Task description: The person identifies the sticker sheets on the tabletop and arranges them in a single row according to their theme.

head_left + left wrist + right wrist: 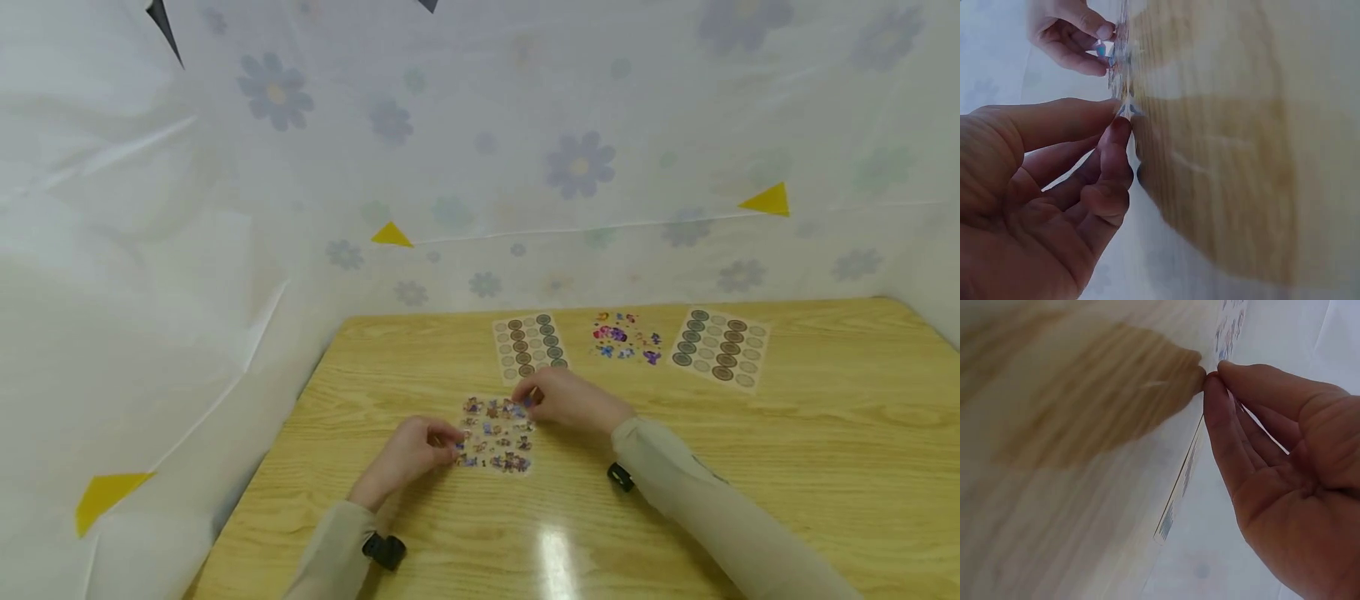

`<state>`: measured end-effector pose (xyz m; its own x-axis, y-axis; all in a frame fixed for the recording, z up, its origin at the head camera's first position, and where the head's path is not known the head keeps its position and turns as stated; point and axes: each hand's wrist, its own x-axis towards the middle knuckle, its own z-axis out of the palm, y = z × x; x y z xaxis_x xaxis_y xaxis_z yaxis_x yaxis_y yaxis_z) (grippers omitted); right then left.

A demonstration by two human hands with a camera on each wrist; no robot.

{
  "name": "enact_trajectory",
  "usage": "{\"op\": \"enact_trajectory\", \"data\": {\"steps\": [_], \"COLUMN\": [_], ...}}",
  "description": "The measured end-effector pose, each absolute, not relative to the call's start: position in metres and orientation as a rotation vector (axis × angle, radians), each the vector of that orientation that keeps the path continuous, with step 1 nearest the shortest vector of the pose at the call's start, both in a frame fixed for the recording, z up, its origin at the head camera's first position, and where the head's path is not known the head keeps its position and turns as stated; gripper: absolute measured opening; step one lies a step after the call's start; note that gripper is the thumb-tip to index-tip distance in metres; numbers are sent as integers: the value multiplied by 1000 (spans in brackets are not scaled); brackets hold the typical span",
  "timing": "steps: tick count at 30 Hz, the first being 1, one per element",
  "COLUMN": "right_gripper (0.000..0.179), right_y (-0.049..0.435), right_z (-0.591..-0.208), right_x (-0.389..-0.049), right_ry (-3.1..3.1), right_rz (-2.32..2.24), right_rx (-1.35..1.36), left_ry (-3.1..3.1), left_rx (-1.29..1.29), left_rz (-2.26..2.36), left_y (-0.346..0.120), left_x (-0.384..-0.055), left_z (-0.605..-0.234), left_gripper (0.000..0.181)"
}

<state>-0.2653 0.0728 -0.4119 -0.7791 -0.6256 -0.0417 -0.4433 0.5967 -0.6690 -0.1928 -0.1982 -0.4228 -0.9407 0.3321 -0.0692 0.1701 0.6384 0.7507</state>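
Observation:
A clear sticker sheet [491, 446] printed with small cartoon figures lies close to the wooden table. At its left edge, my left hand [411, 457] pinches the sheet between thumb and index finger. My right hand [564, 402] pinches the upper right corner the same way. In the left wrist view the sheet [1120, 65] appears edge-on, with the left thumb and fingertip meeting on its border. The right wrist view shows the right hand's [1291, 456] thumb and index finger closed together at the sheet's [1230, 328] edge. The other fingers are loosely bent.
Along the table's back lie a sheet of round coin-like stickers [534, 340], a colourful figure sticker sheet [611, 333] and another coin-like sheet [722, 346]. Behind the table [750, 467] hangs a pale flowered curtain [480, 175] with yellow tape pieces [768, 200].

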Motion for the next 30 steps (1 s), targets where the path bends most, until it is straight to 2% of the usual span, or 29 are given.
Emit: {"op": "enact_trajectory", "data": {"steps": [17,30], "right_gripper": [36,31], "right_y": [72,79], "right_z": [-417,-420], "right_x": [-267,-274], "right_ry": [2447,2444], "right_rz": [-1003,-991], "right_rx": [-966,-992], "left_ry": [2561,2520], "left_rx": [592,568], "left_rz": [1107,1125], "left_y": [-214,-216], "left_x": [-193,-193], "left_z": [-426,-424], "left_gripper": [27,26]}}
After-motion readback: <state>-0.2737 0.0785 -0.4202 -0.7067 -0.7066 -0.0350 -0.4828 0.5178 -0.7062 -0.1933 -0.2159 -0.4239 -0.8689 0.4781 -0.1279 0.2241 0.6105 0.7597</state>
